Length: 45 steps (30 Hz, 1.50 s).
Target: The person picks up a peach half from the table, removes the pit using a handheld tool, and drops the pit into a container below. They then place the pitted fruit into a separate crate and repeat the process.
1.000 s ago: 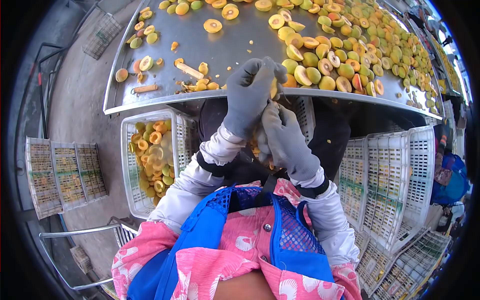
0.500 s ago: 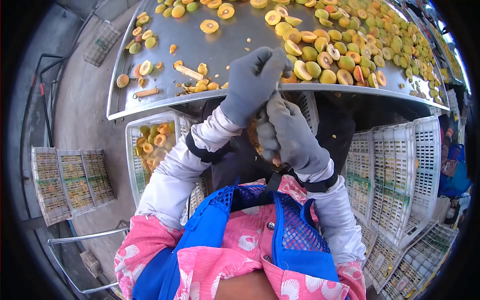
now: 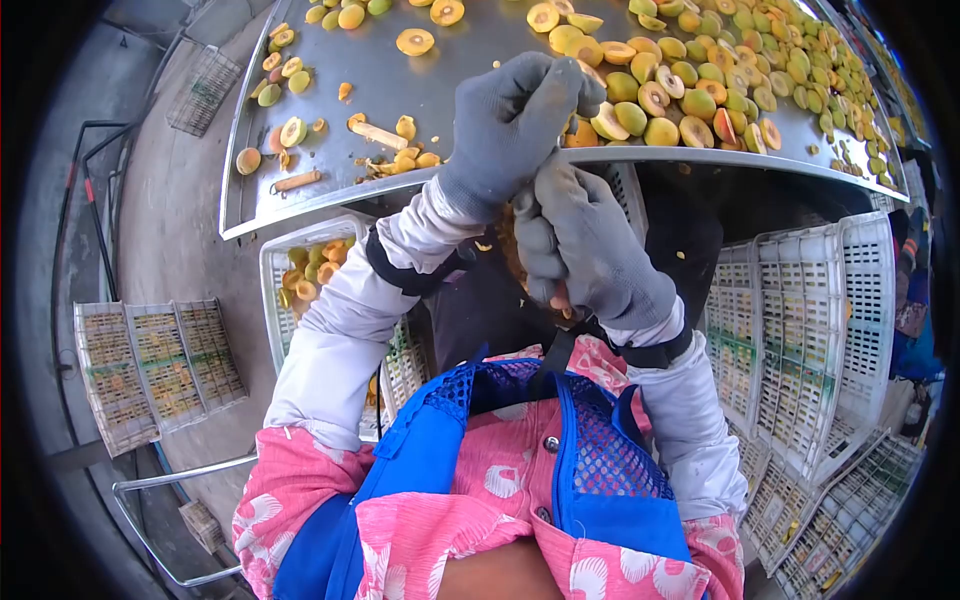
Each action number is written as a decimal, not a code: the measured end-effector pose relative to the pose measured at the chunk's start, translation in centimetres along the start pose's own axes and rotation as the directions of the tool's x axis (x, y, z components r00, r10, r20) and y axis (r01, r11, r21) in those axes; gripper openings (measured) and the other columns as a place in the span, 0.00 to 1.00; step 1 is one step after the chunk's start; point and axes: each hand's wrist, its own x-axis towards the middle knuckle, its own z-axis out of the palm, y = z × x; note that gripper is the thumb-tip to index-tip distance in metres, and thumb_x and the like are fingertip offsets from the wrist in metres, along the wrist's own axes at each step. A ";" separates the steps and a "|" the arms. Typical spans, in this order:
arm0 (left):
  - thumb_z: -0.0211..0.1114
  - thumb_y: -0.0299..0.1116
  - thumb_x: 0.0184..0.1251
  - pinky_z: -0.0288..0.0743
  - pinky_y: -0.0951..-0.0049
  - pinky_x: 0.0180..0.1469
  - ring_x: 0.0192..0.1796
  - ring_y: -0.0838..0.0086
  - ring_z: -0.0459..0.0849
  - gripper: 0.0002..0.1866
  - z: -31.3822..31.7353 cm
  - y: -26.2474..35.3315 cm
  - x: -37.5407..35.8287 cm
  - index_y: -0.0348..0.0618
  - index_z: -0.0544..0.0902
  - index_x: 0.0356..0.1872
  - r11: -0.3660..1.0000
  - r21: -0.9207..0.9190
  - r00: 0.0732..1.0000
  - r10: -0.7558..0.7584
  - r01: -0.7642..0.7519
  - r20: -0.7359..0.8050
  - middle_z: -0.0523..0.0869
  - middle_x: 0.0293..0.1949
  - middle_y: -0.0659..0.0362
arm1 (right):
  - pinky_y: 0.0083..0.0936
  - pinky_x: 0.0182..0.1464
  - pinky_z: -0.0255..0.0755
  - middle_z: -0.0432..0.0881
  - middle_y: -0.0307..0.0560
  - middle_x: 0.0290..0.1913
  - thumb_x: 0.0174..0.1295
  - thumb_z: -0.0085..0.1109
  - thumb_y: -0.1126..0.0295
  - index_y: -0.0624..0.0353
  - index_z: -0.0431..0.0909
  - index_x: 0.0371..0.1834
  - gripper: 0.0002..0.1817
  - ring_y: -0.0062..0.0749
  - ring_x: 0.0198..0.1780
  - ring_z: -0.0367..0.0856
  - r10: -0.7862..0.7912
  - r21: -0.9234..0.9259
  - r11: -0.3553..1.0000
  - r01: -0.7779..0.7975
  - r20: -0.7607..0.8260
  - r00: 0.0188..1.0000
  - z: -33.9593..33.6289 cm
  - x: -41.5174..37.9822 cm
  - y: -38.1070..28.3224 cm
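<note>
Both of my hands wear grey gloves and are closed in front of me, just past the near edge of the metal table (image 3: 400, 80). My left hand (image 3: 515, 130) is a fist, thumb pressed on the curled fingers, overlapping the table edge. Right below it, my right hand (image 3: 595, 245) has its fingers wrapped inward, its knuckles against the left hand's underside. I cannot tell what either hand holds. Halved peaches (image 3: 695, 132), stones showing in some, lie on the table beyond my hands. To the left are a wooden-handled tool (image 3: 378, 134) and a shorter one (image 3: 296, 182) with a wire loop.
A white crate (image 3: 275, 285) with pitted halves stands at my left, under the table edge. Tall white crates (image 3: 790, 330) stand at my right. Further left are another stack of crates (image 3: 160, 370) and a metal rail (image 3: 180, 480). Fruit scraps (image 3: 405, 160) lie near the table edge.
The view has shifted slightly, so the table and crates sit a little differently. My hands stay closed together, with the left fist slightly higher in view.
</note>
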 end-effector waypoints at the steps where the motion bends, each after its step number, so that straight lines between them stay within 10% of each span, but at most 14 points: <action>1: 0.56 0.36 0.75 0.77 0.79 0.36 0.32 0.81 0.82 0.16 0.1 0.3 0.1 0.34 0.84 0.32 1.000 0.007 1.000 0.001 -0.001 0.001 0.86 0.29 0.57 | 0.22 0.11 0.57 0.63 0.32 0.16 0.74 0.44 0.52 0.50 0.64 0.33 0.16 0.20 0.12 0.60 -0.051 -0.083 0.996 0.046 -0.068 0.996 0.5 0.2 -0.2; 6: 0.56 0.35 0.75 0.77 0.78 0.37 0.32 0.78 0.83 0.16 0.8 0.2 0.3 0.33 0.84 0.34 0.962 -0.191 0.981 -0.196 0.194 0.009 0.86 0.29 0.56 | 0.22 0.15 0.63 0.65 0.33 0.18 0.74 0.42 0.47 0.55 0.67 0.33 0.22 0.18 0.14 0.62 -0.065 -0.157 0.987 0.046 -0.120 0.991 -0.5 -0.1 -0.3; 8: 0.54 0.38 0.76 0.78 0.78 0.35 0.31 0.76 0.83 0.17 0.8 0.4 0.2 0.33 0.83 0.35 0.960 -0.213 0.983 -0.167 0.179 0.076 0.86 0.30 0.55 | 0.20 0.14 0.58 0.60 0.31 0.17 0.74 0.41 0.46 0.54 0.67 0.33 0.23 0.17 0.13 0.56 0.050 0.170 0.982 -0.086 0.203 0.978 -1.2 -1.0 -0.5; 10: 0.53 0.40 0.76 0.78 0.77 0.33 0.30 0.74 0.83 0.19 0.6 0.6 0.2 0.33 0.83 0.36 0.963 -0.220 0.982 -0.125 0.154 0.143 0.86 0.30 0.53 | 0.20 0.14 0.56 0.59 0.31 0.16 0.74 0.40 0.45 0.54 0.67 0.33 0.23 0.17 0.13 0.55 0.007 0.141 0.989 -0.033 0.184 0.983 -0.7 -0.9 -0.2; 12: 0.50 0.46 0.78 0.79 0.73 0.29 0.27 0.71 0.84 0.23 1.2 -0.5 -0.4 0.35 0.82 0.39 0.775 -0.606 0.981 -0.185 0.180 0.054 0.86 0.30 0.51 | 0.19 0.14 0.54 0.58 0.30 0.16 0.74 0.40 0.44 0.53 0.67 0.33 0.24 0.16 0.13 0.54 -0.047 0.121 0.992 0.030 0.144 0.988 -0.4 -1.1 0.1; 15: 0.46 0.53 0.78 0.79 0.71 0.25 0.26 0.69 0.84 0.27 1.7 -2.4 -1.2 0.36 0.81 0.40 0.689 -0.709 0.985 -0.166 0.150 0.047 0.85 0.30 0.49 | 0.16 0.12 0.45 0.54 0.26 0.16 0.70 0.44 0.37 0.48 0.67 0.31 0.26 0.13 0.12 0.47 -0.025 0.095 0.995 0.017 0.084 0.996 -0.3 -1.1 0.6; 25: 0.46 0.54 0.77 0.79 0.73 0.30 0.30 0.69 0.83 0.27 0.3 -3.3 -2.2 0.38 0.80 0.41 0.614 -0.735 0.956 -0.228 0.286 0.182 0.84 0.32 0.51 | 0.18 0.14 0.51 0.58 0.30 0.16 0.74 0.39 0.45 0.52 0.66 0.33 0.23 0.15 0.13 0.53 -0.013 0.057 0.998 -0.003 0.270 0.963 -1.8 -0.5 1.4; 27: 0.46 0.49 0.77 0.79 0.73 0.36 0.34 0.70 0.81 0.22 0.1 -2.9 -2.6 0.39 0.77 0.44 0.392 -0.903 0.822 -0.563 0.174 -0.086 0.82 0.35 0.53 | 0.18 0.13 0.51 0.57 0.29 0.16 0.75 0.39 0.45 0.52 0.66 0.33 0.22 0.15 0.13 0.52 -0.037 -0.007 0.999 0.040 0.262 0.964 -1.7 -0.6 2.2; 32: 0.46 0.55 0.75 0.80 0.71 0.35 0.37 0.66 0.80 0.27 -3.9 -3.7 -6.1 0.36 0.75 0.46 0.489 -0.852 0.894 -0.444 0.186 -0.060 0.80 0.38 0.54 | 0.17 0.12 0.52 0.57 0.30 0.16 0.76 0.37 0.47 0.51 0.65 0.34 0.21 0.15 0.12 0.52 0.045 0.008 0.999 -0.047 0.196 0.980 -3.3 -1.1 5.1; 35: 0.46 0.51 0.78 0.80 0.74 0.39 0.43 0.66 0.82 0.27 -5.3 -0.6 -9.7 0.32 0.72 0.55 0.716 -0.678 0.828 -0.475 0.166 -0.298 0.81 0.47 0.49 | 0.17 0.11 0.47 0.52 0.29 0.15 0.75 0.35 0.42 0.50 0.64 0.34 0.24 0.15 0.11 0.47 0.072 0.116 0.988 -0.103 0.245 0.967 -4.3 -1.1 7.2; 37: 0.47 0.52 0.77 0.79 0.71 0.37 0.41 0.64 0.82 0.29 -8.3 -2.4 -12.0 0.29 0.72 0.56 0.512 -0.847 0.777 -0.588 0.143 -0.224 0.81 0.47 0.47 | 0.17 0.11 0.45 0.51 0.29 0.16 0.74 0.35 0.39 0.49 0.64 0.34 0.25 0.15 0.11 0.46 0.121 0.150 0.977 -0.153 0.203 0.972 -4.5 -0.3 8.6; 41: 0.51 0.53 0.74 0.78 0.67 0.40 0.39 0.62 0.82 0.29 -13.5 -2.6 -18.8 0.29 0.78 0.50 0.658 -0.734 0.638 -0.641 0.170 -0.427 0.84 0.40 0.49 | 0.17 0.12 0.45 0.51 0.28 0.16 0.73 0.36 0.38 0.48 0.65 0.34 0.25 0.14 0.12 0.45 0.169 0.138 0.969 -0.204 0.235 0.957 -4.8 0.3 10.0; 43: 0.56 0.46 0.72 0.77 0.70 0.41 0.38 0.65 0.83 0.23 -16.7 -2.7 -23.2 0.31 0.82 0.45 0.933 -0.099 0.509 -0.276 0.347 -0.815 0.85 0.39 0.52 | 0.17 0.12 0.45 0.52 0.28 0.17 0.73 0.37 0.38 0.48 0.65 0.34 0.25 0.14 0.12 0.45 0.183 0.137 0.968 -0.209 0.178 0.967 -4.8 0.3 10.6; 45: 0.62 0.43 0.66 0.78 0.63 0.42 0.38 0.61 0.86 0.17 -19.1 -3.8 -28.2 0.35 0.85 0.33 0.358 0.533 0.550 0.061 0.767 -0.833 0.87 0.37 0.49 | 0.16 0.12 0.45 0.53 0.28 0.17 0.73 0.38 0.39 0.48 0.66 0.35 0.24 0.14 0.12 0.45 0.223 0.165 0.951 -0.260 0.215 0.951 -4.9 0.5 11.4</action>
